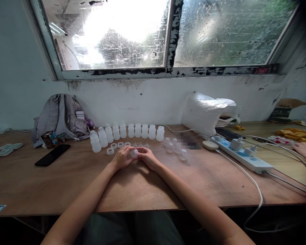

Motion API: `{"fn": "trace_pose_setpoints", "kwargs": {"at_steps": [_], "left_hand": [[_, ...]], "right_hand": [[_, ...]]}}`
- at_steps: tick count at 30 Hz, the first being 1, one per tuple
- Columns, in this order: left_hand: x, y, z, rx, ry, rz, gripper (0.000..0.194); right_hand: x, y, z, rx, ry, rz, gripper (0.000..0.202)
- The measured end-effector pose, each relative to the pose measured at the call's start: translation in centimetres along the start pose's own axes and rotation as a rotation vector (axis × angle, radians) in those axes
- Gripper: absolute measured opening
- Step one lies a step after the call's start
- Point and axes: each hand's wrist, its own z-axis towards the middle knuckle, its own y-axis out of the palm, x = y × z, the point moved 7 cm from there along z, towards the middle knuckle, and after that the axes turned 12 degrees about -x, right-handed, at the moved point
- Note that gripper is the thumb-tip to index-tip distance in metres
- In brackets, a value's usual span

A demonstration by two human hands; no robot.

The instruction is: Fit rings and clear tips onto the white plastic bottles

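clear cap [134, 153] between left hand [122, 158] and right hand [148, 158] | both equally near | both hands' fingers closed on it | long axis unclear | bottles [138, 131] farther off

The frosted bottles [95, 141] near the wall are translucent white, the tabletop [132, 194] reddish brown. At left, the backpack [62, 114] is greyish lilac and the smartphone [52, 155] black; at right, the power strip [241, 156] is white with blue socket areas, and the far-right pieces [293, 133] are yellow.
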Motion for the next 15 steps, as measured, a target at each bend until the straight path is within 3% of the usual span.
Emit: {"fn": "trace_pose_setpoints", "kwargs": {"at_steps": [6,12,15], "left_hand": [[0.0,0.0,-0.1,-0.007,0.013,-0.024,0.039],[0.3,-0.2,-0.2,0.01,0.053,-0.035,0.039],[0.4,-0.4,-0.1,0.003,0.042,-0.026,0.039]], "right_hand": [[0.2,-0.8,0.1,0.077,0.016,-0.166,0.035],[0.1,0.3,0.0,-0.013,0.033,-0.144,0.036],[-0.3,0.3,-0.1,0.027,0.012,-0.225,0.032]]}}
